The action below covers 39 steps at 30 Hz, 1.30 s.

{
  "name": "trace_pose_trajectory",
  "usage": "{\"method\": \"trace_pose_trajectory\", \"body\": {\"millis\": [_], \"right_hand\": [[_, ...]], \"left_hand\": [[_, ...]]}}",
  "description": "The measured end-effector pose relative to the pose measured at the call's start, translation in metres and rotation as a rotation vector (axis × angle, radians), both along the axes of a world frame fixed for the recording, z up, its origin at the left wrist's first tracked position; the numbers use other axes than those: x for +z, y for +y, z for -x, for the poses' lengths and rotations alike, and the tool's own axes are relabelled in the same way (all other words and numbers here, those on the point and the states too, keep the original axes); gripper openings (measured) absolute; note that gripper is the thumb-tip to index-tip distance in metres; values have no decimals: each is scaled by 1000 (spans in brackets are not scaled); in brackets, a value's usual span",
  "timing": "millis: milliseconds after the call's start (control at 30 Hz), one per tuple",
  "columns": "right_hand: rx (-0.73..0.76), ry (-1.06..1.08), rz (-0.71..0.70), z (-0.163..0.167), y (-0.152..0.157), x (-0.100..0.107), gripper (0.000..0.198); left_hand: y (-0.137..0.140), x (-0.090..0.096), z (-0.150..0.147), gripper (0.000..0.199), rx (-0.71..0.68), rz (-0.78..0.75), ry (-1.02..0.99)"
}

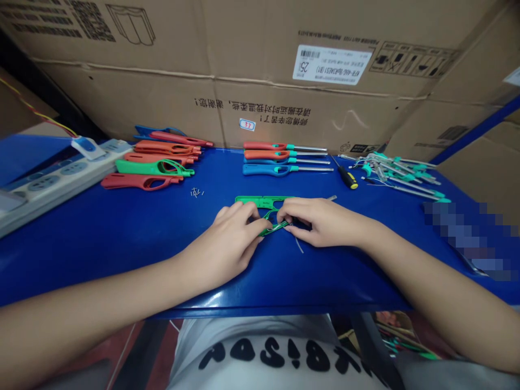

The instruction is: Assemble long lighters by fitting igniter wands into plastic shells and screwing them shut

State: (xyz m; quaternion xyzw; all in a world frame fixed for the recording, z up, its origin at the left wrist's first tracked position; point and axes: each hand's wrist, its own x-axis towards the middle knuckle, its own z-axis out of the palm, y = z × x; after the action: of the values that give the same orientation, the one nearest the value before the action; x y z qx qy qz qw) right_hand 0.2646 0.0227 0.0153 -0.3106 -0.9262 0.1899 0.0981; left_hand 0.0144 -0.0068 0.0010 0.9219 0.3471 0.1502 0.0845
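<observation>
Above the blue tabletop, my left hand (239, 233) is closed on a green lighter casing half (266, 232), with thumb and fingertips gripping its left part. Pale wire-like parts lie along this piece. My right hand (325, 221) pinches at its right end; what sits between those fingertips is too small and covered to make out. A thin clear strip (299, 245) hangs below the right hand, and the tip of a pale rod (332, 198) pokes out behind it. Just beyond both hands lies another green casing half (260, 201), partly hidden by my fingers.
Coloured lighter casings (148, 181) are stacked at the left, near small screws (197, 193) and a power strip (69, 176). Several assembled lighters (268, 170), a screwdriver (347, 176) and metal lighter rods (406, 170) lie toward the back. A cardboard box (260, 70) walls the rear.
</observation>
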Motion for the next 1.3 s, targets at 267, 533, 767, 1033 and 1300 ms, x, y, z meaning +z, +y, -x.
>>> {"method": "trace_pose_trajectory", "body": {"millis": [267,533,767,1033,1300], "right_hand": [[16,-15,-17,0,1,2,20],[7,-34,-24,-1,1,1,17],[-26,-53,-32,0,1,-1,11],[-32,-37,-29,-1,1,0,7],[-8,-7,-40,-2,2,2,7]], "left_hand": [[0,1,-1,27,-2,4,2],[0,1,0,27,8,14,15],[-1,1,0,28,17,32,11],[-1,0,1,27,22,28,11],[0,1,-1,27,12,22,12]]}}
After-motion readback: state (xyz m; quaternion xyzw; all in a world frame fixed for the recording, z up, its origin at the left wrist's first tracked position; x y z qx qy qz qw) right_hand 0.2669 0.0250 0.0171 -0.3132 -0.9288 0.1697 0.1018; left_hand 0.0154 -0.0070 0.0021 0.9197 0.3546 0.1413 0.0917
